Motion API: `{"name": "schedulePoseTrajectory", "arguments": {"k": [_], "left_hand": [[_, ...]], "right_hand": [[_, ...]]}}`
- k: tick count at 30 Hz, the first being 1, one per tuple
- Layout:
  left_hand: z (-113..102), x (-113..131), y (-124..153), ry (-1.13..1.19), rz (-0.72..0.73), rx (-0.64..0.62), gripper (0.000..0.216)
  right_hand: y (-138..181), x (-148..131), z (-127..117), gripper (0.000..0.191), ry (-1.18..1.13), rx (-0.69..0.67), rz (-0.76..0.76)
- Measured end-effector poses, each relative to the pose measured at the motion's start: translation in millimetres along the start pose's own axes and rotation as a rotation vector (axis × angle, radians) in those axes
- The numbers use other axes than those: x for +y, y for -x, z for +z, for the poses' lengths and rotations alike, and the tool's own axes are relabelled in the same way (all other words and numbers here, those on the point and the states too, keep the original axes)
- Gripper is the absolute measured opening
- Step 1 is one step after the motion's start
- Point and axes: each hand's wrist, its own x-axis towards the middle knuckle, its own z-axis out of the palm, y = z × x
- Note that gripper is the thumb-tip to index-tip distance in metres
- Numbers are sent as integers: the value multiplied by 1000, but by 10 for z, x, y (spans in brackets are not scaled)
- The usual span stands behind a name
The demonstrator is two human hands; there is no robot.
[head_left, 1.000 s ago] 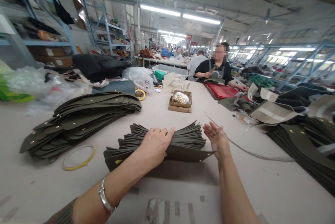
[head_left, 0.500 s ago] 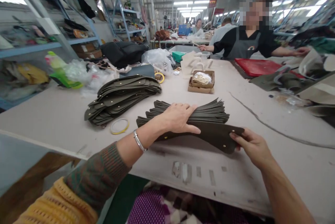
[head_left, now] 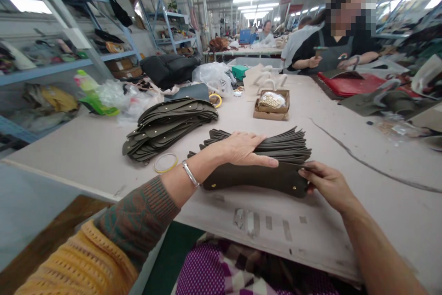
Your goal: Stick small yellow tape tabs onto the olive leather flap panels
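Note:
A fanned stack of dark olive leather-like pieces lies on the table in front of me. My left hand rests flat across its top, fingers stretched out and thumb pointing right. At the front of the stack, one piece with gold studs faces me, its lower edge curved. My right hand pinches that piece by its right end between thumb and fingers. To the left lies a second pile of similar studded pieces, touched by neither hand. The left fingertips' far side is partly hidden.
A roll of yellow tape lies left of the stack. Behind it stands a small cardboard box holding gold studs. A dark cord crosses the right side. Across the table, a co-worker holds a hammer-like tool near a red board.
The front piece's right end has swung up and inward, closer to the stack, with my right hand. My left hand stays on the stack. The co-worker's hands have come together.

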Motion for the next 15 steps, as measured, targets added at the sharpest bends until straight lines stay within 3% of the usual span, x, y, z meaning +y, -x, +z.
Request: {"name": "schedulePoseTrajectory", "arguments": {"k": [4, 7, 11, 15], "left_hand": [[9, 4, 20, -52, 36, -27, 105], [53, 4, 33, -138, 38, -9, 105], [127, 15, 44, -209, 9, 39, 105], [164, 33, 69, -226, 12, 97, 105]], "right_hand": [[187, -54, 296, 34, 26, 85, -32], [202, -59, 292, 40, 58, 134, -63], [-153, -2, 64, 59, -155, 445, -148], [-627, 13, 20, 74, -435, 359, -59]]}}
